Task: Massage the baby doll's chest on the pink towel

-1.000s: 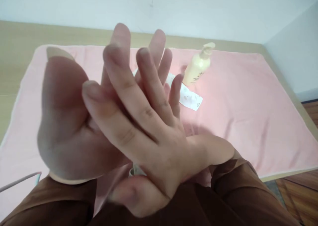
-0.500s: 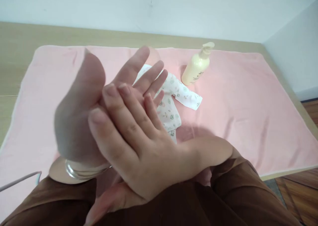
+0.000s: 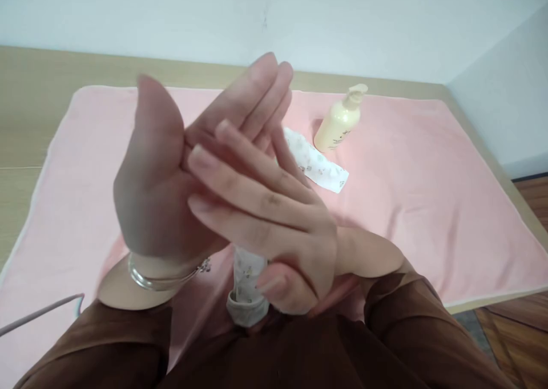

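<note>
My left hand point(image 3: 171, 183) is raised palm-up in front of me, fingers together, with a clear bangle point(image 3: 160, 278) on the wrist. My right hand point(image 3: 274, 223) lies across the left palm, fingers pressed flat against it, holding nothing. Both sleeves are brown. Under the hands lies a small white printed baby garment point(image 3: 319, 169) on a pink towel point(image 3: 406, 178), mostly hidden by my hands; one cuffed end point(image 3: 246, 303) shows below them. A cream pump bottle point(image 3: 338, 124) stands upright just beyond the garment.
The pink towel covers a light wooden table point(image 3: 29, 98) set against a white wall. The table's right edge point(image 3: 492, 304) drops to a brown wooden floor. A thin grey cord point(image 3: 38, 312) crosses the lower left corner.
My right hand has slid back and turned across the left palm in a rubbing motion. The left hand's fingers have closed together and tilted to the right. The view shifted slightly.
</note>
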{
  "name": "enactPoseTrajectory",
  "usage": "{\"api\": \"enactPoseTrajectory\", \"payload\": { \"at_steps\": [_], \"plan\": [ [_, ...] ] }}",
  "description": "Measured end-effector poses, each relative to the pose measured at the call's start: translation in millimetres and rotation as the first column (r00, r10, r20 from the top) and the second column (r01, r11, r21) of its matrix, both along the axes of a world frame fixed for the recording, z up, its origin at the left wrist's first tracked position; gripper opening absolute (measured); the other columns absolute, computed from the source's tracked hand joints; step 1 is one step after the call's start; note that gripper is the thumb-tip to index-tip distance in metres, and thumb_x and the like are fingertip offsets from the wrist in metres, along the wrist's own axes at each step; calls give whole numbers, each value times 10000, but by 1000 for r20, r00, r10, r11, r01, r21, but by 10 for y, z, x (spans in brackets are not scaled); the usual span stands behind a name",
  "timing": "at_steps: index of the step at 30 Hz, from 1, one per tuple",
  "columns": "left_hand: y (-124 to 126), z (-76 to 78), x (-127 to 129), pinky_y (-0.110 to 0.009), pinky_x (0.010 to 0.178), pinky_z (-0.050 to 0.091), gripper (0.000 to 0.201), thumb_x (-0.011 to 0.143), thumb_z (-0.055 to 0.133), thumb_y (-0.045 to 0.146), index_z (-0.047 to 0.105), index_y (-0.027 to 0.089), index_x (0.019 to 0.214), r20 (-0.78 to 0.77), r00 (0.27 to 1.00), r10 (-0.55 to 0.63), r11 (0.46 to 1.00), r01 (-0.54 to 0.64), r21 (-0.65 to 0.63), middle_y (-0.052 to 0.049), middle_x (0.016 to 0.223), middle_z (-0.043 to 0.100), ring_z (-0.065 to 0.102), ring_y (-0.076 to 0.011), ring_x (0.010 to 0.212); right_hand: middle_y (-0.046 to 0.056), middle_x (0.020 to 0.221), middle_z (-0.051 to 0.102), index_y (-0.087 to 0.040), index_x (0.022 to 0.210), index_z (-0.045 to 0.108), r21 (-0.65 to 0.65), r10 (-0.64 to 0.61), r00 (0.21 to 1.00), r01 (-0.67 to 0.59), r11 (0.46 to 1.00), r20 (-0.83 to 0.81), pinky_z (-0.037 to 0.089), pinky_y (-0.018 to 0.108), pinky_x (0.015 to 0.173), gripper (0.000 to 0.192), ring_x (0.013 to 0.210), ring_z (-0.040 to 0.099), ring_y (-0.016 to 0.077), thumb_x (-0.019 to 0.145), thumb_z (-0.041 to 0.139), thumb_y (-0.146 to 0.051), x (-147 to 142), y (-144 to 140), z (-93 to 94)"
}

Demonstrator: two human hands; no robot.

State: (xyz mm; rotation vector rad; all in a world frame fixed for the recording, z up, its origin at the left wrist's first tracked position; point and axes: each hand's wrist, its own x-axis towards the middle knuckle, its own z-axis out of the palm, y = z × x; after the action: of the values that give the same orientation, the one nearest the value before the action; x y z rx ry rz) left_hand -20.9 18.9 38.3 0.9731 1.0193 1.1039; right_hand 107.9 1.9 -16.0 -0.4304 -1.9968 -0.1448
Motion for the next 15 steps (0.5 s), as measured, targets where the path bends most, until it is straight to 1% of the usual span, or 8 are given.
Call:
{"api": "enactPoseTrajectory", "payload": {
  "at_steps": [2,3,5,7,8,10,12,15],
  "plan": [
    [105,-12,12,-321,1203,481,826,1120,-115,368,672,193,1298,136,990,-25,1000,26,-1,48,1318,740,547,-125,1438,118,1413,691,-79,1322,620,-89,-37,995,46,995,95,356,519,1327,569,1467,540,248,1077,182,-346,84,-28,60],
    [159,-73,19,-295,1213,470,741,1136,-47,333,649,139,1302,207,978,-23,1000,20,18,16,1324,742,581,-117,1407,122,1416,691,-88,1318,622,-94,-92,994,97,991,56,364,501,1327,555,1459,551,223,1077,192,-343,133,-17,89],
    [289,-296,23,-310,1256,435,547,1134,127,254,602,65,1329,296,955,-9,994,-24,106,-37,1367,723,591,-133,1399,117,1442,674,-134,1335,613,-142,-202,979,203,969,24,362,473,1334,503,1477,532,180,1071,226,-318,218,60,111],
    [450,-598,5,-370,1322,365,457,1094,259,236,620,107,1342,281,959,47,984,-93,154,-37,1493,635,537,-183,1461,118,1507,621,-157,1398,570,-193,-236,972,233,953,6,356,465,1336,490,1504,496,164,1058,241,-283,261,200,47],
    [539,-754,-14,-379,1339,343,441,1066,303,236,642,136,1330,233,964,126,973,-167,161,-27,1511,619,496,-193,1496,116,1566,564,-160,1453,525,-232,-227,974,222,947,6,354,471,1334,503,1529,462,170,1052,241,-268,263,286,-23],
    [707,-1041,-63,-391,1365,293,396,1051,425,287,625,191,1379,32,965,262,925,-260,276,30,1555,573,427,-201,1541,99,1678,415,-170,1566,394,-267,-167,986,162,950,3,389,496,1307,562,1579,381,200,1041,214,-260,232,468,-229],
    [841,-1280,-117,-390,1396,189,453,1066,408,355,550,217,1473,-170,945,281,915,-210,344,101,1610,497,299,-203,1604,67,1721,336,-206,1612,315,-296,-136,990,143,944,45,420,488,1281,597,1584,371,204,1029,192,-238,173,617,-468],
    [961,-1581,-175,-431,1377,234,582,1046,459,484,443,218,1563,-253,919,301,879,-165,448,31,1691,383,215,-261,1635,37,1706,367,-219,1589,384,-462,-182,933,315,829,311,354,449,1310,624,1580,376,182,999,204,-125,74,700,-731]
  ]
}}
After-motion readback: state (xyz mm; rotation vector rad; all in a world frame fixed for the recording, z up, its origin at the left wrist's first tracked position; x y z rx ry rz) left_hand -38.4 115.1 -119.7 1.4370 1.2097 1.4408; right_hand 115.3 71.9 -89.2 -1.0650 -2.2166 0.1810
